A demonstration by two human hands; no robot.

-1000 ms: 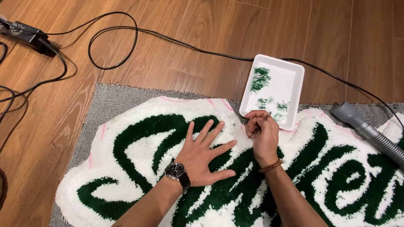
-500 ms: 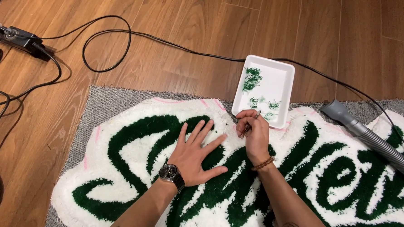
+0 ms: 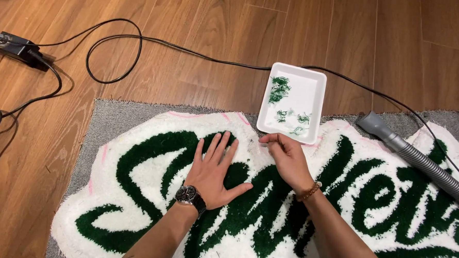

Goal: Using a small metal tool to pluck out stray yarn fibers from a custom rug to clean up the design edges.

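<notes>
On the shaggy tufted rug (image 3: 149, 192), the left hand (image 3: 215, 169) presses flat, the right hand (image 3: 285, 157) in pinched grip.

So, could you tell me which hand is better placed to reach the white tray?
Probably the right hand: its pinched fingertips sit just below the white tray, while the left hand lies flat on the rug.

White rug (image 3: 150, 167) with green lettering, pink-edged; white tray (image 3: 313, 99) of green yarn bits (image 3: 278, 89); grey hose (image 3: 419, 160); black cable (image 3: 114, 51).

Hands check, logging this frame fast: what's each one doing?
Left hand: open, flat on the rug.
Right hand: fingers pinched together; anything held is too small to tell.
</notes>
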